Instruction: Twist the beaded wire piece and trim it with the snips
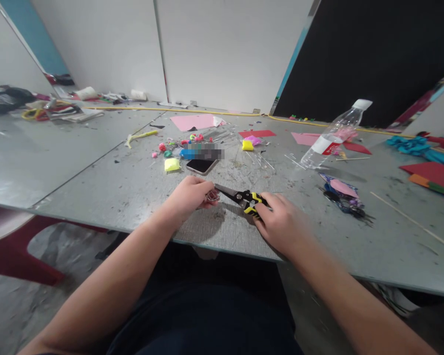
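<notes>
My right hand [281, 222] grips the yellow-and-black handles of a pair of snips [240, 197] near the table's front edge. The dark blades point left toward my left hand [188, 195]. Its fingers pinch a small bundle of thin clear sticks [213, 196] right at the blade tips. Both hands rest low over the grey table [133, 192].
A phone [201, 166] lies just beyond my hands, with yellow clay blocks [172, 164], small coloured bits and loose clear sticks around it. A plastic bottle [331, 135] lies tilted at the right, near pink and red paper sheets [197, 121] and a dark bundle [344, 195].
</notes>
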{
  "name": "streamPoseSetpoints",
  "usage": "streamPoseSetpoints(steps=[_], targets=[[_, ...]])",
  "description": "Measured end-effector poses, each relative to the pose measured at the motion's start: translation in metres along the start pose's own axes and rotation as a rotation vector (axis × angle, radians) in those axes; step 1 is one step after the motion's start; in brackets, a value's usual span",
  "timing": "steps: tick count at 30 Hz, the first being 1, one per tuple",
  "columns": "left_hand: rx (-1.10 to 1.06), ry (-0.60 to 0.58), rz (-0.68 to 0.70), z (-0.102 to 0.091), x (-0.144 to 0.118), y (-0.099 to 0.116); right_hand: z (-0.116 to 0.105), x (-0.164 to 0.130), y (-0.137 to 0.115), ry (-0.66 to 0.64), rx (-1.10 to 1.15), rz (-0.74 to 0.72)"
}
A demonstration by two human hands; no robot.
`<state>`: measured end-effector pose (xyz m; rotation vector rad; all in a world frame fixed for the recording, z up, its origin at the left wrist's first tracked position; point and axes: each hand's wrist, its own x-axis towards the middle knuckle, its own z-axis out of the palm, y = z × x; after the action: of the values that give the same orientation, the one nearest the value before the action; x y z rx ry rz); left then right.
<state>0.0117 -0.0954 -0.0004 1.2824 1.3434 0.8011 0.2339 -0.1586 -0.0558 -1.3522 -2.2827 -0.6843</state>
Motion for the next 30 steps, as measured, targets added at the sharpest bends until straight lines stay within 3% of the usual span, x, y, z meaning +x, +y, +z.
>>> streamPoseSetpoints(steps=[9, 12, 17, 23, 26, 30], targets=[[-0.019, -0.002, 0.048, -0.003, -0.002, -0.001, 0.001, 0.003, -0.003, 0.023, 0.172, 0.102], [0.002, 0.007, 0.108, -0.005, -0.001, -0.004, -0.008, 0.005, 0.0, -0.07, 0.36, 0.138], [-0.049, -0.007, 0.142, -0.01, -0.002, -0.002, -0.024, 0.009, 0.014, -0.301, 0.671, 0.072], [0.015, -0.1, 0.043, -0.012, -0.005, 0.002, -0.031, 0.011, 0.031, -0.512, 0.736, -0.01], [0.072, -0.151, 0.029, -0.012, -0.003, 0.0, -0.031, 0.01, 0.034, -0.55, 0.739, -0.05], [0.098, -0.107, 0.029, -0.027, 0.001, 0.001, -0.028, 0.004, 0.037, -0.516, 0.734, -0.023]])
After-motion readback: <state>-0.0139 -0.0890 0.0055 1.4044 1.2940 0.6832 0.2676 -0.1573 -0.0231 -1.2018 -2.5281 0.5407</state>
